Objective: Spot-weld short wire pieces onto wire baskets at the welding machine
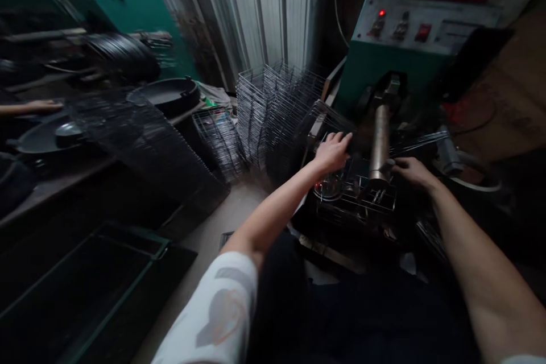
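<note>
My left hand (333,152) is at the left side of a green machine (358,74), its fingers curled on a dark wire panel (335,115) that is blurred and partly hidden. Right of the machine's upright metal cylinder (380,139), my right hand (413,172) has its fingers closed near the cylinder's lower end. What those fingers grip is too dark to make out. Beneath the cylinder lies a wire grid (386,199). A round, shiny ring-shaped piece (327,189) sits just below my left hand.
Stacked wire racks (273,108) stand behind my left hand, before a corrugated metal wall (251,5). At left are a round black pan (164,94), a wire mesh stack (145,136) and another person's hand (45,106). A red light (381,13) glows on the control panel (426,20).
</note>
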